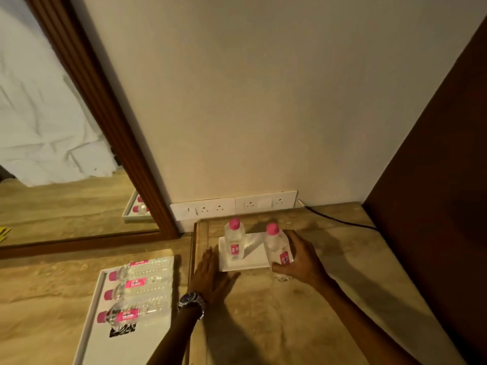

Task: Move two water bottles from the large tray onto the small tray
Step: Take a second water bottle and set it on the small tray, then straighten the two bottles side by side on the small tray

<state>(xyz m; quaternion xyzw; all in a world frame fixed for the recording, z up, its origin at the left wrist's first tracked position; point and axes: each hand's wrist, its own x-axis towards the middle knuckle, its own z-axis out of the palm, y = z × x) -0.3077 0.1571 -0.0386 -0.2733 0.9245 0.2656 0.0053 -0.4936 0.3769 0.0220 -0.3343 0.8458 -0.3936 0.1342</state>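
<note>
A small white tray (255,255) lies on the wooden counter near the wall. One clear water bottle with a pink cap (234,239) stands upright on its left part. My right hand (300,256) grips a second pink-capped bottle (278,248), tilted at the tray's right edge, its base over the counter. My left hand (210,275) rests flat, fingers spread, against the tray's left front corner. The large white tray (92,306) sits at lower left with three bottles lying on their sides (139,284).
A row of wall sockets (233,205) runs just behind the small tray, with a black cable (340,219) trailing right. A dark wooden panel (434,180) closes the right side. A framed mirror (79,127) stands at the left.
</note>
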